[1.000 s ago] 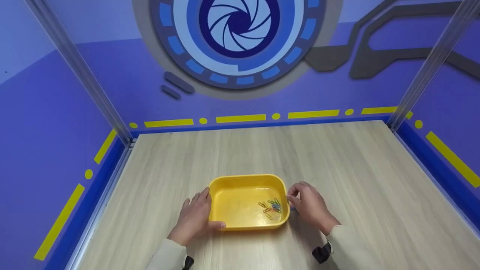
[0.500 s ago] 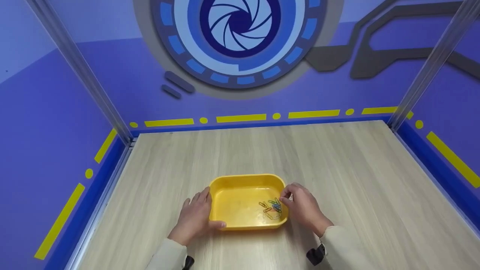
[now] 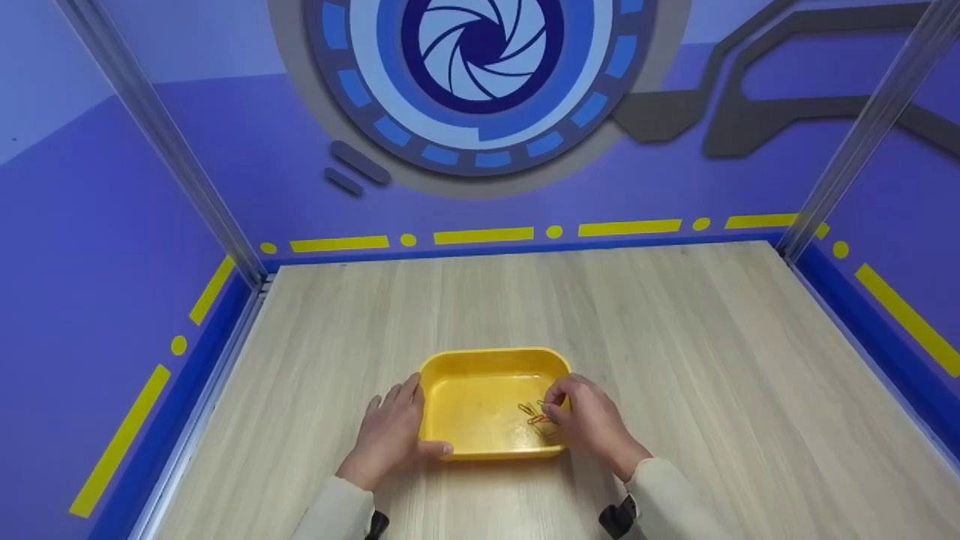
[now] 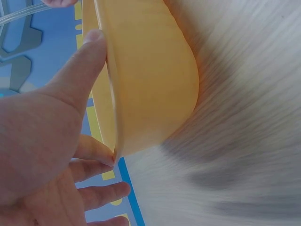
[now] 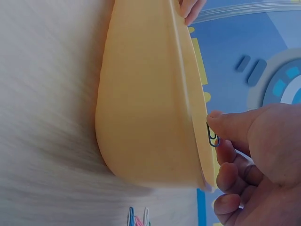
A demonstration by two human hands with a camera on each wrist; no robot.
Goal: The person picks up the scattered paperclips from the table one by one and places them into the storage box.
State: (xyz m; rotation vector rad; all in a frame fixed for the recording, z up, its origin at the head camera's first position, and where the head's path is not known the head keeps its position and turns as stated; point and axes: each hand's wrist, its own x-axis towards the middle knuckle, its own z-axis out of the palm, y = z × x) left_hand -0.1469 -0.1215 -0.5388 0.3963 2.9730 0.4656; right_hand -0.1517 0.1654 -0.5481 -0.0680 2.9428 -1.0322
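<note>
A yellow plastic tray (image 3: 480,412) stands on the wooden table. My left hand (image 3: 390,435) rests at its left front corner, thumb laid over the front rim and straight fingers against the left side. In the left wrist view the last two fingers are off the rim. My right hand (image 3: 589,416) is over the tray's right end, and thumb and forefinger pinch a dark blue paper clip (image 5: 213,136). Several coloured paper clips (image 3: 529,410) lie in the tray's right part, some hidden under the right hand.
More paper clips (image 5: 136,217), blue, pink and white, show at the bottom of the right wrist view, outside the tray. Blue printed panels (image 3: 480,210) enclose the table (image 3: 480,300) at the back and both sides, with metal posts at the back corners.
My right hand has moved left from beside the tray, over its right rim, to above the clips inside. My left hand and the tray have stayed put.
</note>
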